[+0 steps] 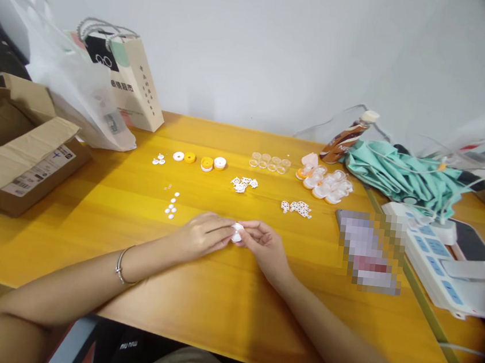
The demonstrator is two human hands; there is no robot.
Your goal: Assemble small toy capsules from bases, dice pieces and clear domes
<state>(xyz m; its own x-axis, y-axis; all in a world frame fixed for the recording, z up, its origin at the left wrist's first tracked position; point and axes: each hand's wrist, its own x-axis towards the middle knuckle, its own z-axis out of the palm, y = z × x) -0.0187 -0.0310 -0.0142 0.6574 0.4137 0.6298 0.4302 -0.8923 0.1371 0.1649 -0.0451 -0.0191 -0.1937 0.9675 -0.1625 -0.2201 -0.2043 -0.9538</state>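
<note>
Between my two hands, just above the table, is a small white round plastic part (237,233). My left hand (206,235) pinches its left side, and the fingers of my right hand (262,242) close on its right side. The fingertips cover part of it. Several white discs (172,209) lie left of my left hand. Beyond the hands is a small heap of white openwork pieces (242,185), with more openwork pieces (297,208) to the right. White and yellow round cases (207,164) stand farther back, near clear round cups (269,163).
Assembled clear-and-orange round containers (329,185) sit at the back right, by a brown bottle (346,137) and a folded green umbrella (403,175). A blurred-out phone (367,252) and a white power strip (428,253) lie right. An open cardboard box (48,167) and bags (136,78) stand left.
</note>
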